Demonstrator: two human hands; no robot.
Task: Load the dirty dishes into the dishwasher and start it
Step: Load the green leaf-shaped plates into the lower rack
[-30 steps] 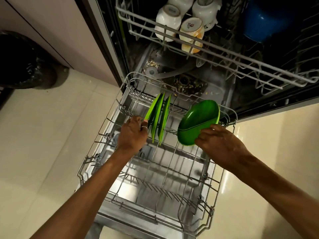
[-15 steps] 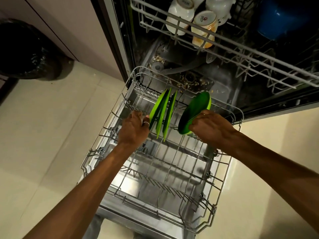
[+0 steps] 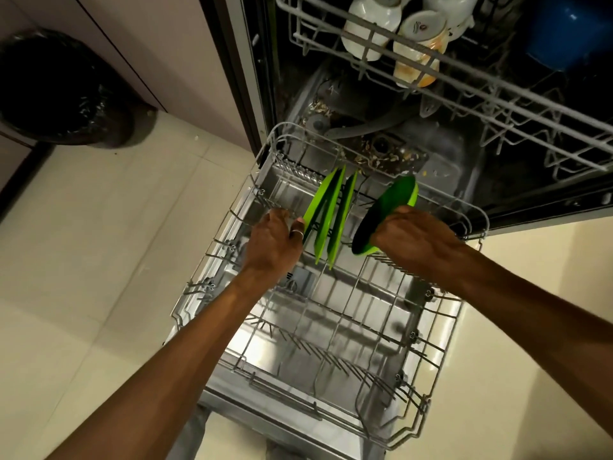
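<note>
We're looking down into the open dishwasher (image 3: 441, 167), which fills the view from 12 to 3 o'clock. Its lower rack (image 3: 441, 330) is pulled out over the pale floor toward 6 o'clock. The upper rack (image 3: 497, 104) sticks out at 1 o'clock with a few white mugs (image 3: 368, 21) lying in it and something blue (image 3: 570, 31) behind them. Over at 10 o'clock there's a bin with a black bag (image 3: 63, 91).

In the far end of the lower rack, three green plates (image 3: 326, 210) stand on edge between the tines, side by side. Just to their 3 o'clock side is the green bowl (image 3: 388, 210), tilted on its edge with the bottom rim down among the wires.

Our right hand (image 3: 411, 237) grips that bowl, fingers curled round its near rim. Our left hand (image 3: 270, 244) sits at the plates' 9 o'clock side, thumb touching the nearest plate. Its fingers curl downward, but we can't tell if they're holding a wire or nothing. There's a ring (image 3: 297, 232) on that hand.
</note>
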